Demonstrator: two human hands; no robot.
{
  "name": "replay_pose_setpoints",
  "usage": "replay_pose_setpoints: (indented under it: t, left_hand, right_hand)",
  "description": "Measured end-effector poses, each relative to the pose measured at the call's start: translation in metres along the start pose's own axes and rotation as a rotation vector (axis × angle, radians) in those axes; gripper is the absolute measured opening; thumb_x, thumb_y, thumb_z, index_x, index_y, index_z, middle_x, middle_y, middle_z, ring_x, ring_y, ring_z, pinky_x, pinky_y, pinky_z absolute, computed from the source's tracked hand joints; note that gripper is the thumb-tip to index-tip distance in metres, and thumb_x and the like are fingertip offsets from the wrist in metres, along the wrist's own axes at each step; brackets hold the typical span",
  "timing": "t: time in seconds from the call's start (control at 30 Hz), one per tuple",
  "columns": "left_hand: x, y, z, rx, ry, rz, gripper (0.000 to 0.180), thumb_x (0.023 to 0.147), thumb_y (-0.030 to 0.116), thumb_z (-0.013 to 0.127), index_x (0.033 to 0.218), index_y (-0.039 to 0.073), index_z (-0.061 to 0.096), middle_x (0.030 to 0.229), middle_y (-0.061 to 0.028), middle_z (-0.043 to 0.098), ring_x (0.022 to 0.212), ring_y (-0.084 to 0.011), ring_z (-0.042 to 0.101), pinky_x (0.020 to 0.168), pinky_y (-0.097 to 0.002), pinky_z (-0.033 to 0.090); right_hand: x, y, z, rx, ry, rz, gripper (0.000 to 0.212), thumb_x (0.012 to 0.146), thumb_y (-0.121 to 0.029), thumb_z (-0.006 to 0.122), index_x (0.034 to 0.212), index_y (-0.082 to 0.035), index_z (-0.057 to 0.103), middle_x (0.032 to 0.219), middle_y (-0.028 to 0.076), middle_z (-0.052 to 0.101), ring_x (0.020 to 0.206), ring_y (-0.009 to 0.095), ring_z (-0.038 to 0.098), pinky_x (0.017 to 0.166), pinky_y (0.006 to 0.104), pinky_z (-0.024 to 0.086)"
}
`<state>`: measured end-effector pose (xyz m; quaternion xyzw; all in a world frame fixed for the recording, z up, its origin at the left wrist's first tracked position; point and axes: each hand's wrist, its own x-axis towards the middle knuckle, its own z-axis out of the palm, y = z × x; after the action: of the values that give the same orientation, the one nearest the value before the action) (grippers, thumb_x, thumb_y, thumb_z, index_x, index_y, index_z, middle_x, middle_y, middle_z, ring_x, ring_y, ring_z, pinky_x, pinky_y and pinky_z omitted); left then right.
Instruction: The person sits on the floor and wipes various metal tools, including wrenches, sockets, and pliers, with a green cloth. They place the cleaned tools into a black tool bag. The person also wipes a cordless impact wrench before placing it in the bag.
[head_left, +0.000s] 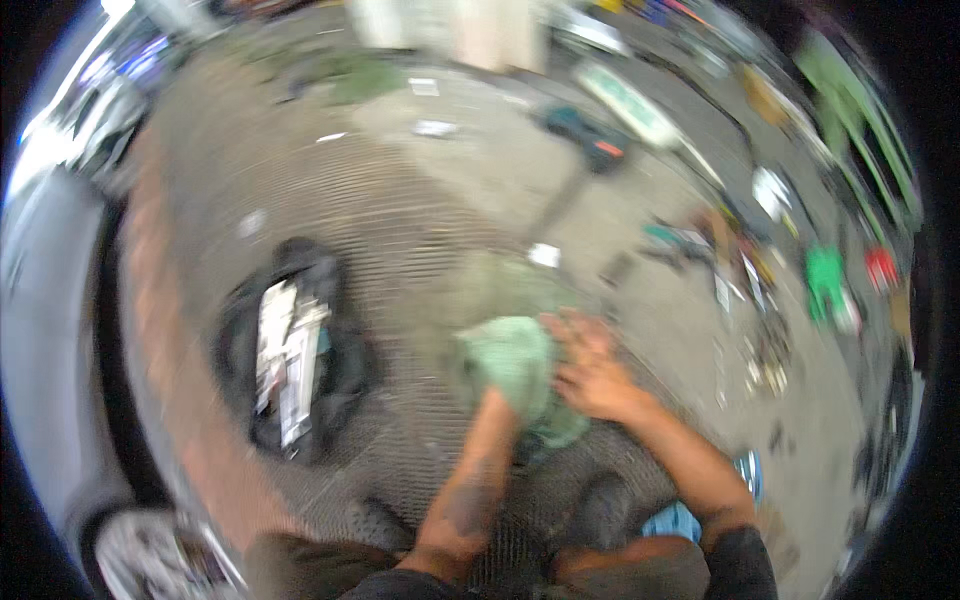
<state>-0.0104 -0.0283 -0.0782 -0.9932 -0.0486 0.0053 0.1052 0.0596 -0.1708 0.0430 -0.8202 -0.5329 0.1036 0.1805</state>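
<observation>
A crumpled pale green cloth or thin bag (515, 350) lies low over the ground in front of me. My left hand (502, 403) disappears under or into it at the wrist, so its fingers are hidden. Right beside the green material is my right hand (593, 372), palm down, with its fingers spread and nothing seen in them. Its fingertips come close to the material's right edge; blur hides whether they touch. A faint, see-through greenish sheet (455, 290) spreads over the ribbed ground just beyond.
An open black bag (345, 370) with white, long pieces (290, 350) stands to the left. A grey car (50, 330) borders the far left. On the right lie scattered hand tools (740, 260), a green object (824, 285) and a dark power tool (585, 138). My feet flank the work spot.
</observation>
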Motion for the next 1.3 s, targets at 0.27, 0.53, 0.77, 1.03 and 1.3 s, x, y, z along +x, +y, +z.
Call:
replay_pose_setpoints:
  t: [0.27, 0.53, 0.77, 1.03, 1.3]
  left_hand:
    - [0.021, 0.011, 0.066, 2.214, 0.426, 0.832, 0.05, 0.105, 0.034, 0.036, 0.148, 0.009, 0.038, 0.149, -0.0115, 0.042, 0.136, -0.0273, 0.04, 0.114, -0.0391, 0.033]
    - [0.043, 0.003, 0.058, 3.434, 0.425, 1.19, 0.043, 0.103, 0.034, 0.041, 0.138, 0.01, 0.049, 0.132, -0.0097, 0.056, 0.117, -0.0288, 0.055, 0.099, -0.0399, 0.048]
    - [0.048, -0.001, 0.059, 3.454, 0.405, 1.288, 0.043, 0.103, 0.035, 0.042, 0.137, 0.01, 0.05, 0.129, -0.0095, 0.057, 0.114, -0.0288, 0.056, 0.097, -0.0405, 0.049]
    - [0.057, -0.002, 0.06, 3.464, 0.398, 1.352, 0.042, 0.103, 0.037, 0.043, 0.135, 0.011, 0.051, 0.127, -0.0092, 0.058, 0.112, -0.0288, 0.056, 0.095, -0.0412, 0.05]
    - [0.068, 0.002, 0.062, 3.461, 0.395, 1.403, 0.042, 0.103, 0.039, 0.044, 0.133, 0.011, 0.053, 0.124, -0.0089, 0.059, 0.109, -0.0288, 0.057, 0.094, -0.0419, 0.051]
  right_hand:
    - [-0.031, 0.051, 0.06, 0.385, 0.377, 0.022, 0.014, 0.074, -0.008, 0.071, 0.087, -0.005, 0.066, 0.143, 0.021, 0.041, 0.132, 0.041, 0.042, 0.109, 0.0481, 0.04]
    - [-0.037, 0.212, 0.031, 0.137, 0.6, 0.731, 0.037, 0.079, -0.012, 0.069, 0.115, -0.007, 0.058, 0.108, 0.016, 0.061, 0.1, 0.033, 0.062, 0.086, 0.0436, 0.052]
    - [-0.026, 0.288, 0.035, -0.014, 0.721, 1.037, 0.036, 0.078, -0.011, 0.07, 0.112, -0.008, 0.058, 0.108, 0.018, 0.061, 0.101, 0.038, 0.06, 0.086, 0.0476, 0.051]
    - [-0.058, 0.259, 0.046, 0.07, 0.583, 0.504, 0.03, 0.077, -0.007, 0.066, 0.108, -0.009, 0.063, 0.105, 0.015, 0.063, 0.098, 0.036, 0.061, 0.09, 0.046, 0.05]
    - [-0.148, 0.318, 0.027, -0.358, 0.892, 1.193, 0.025, 0.08, -0.013, 0.065, 0.104, -0.007, 0.07, 0.099, 0.019, 0.067, 0.096, 0.038, 0.064, 0.087, 0.0472, 0.05]
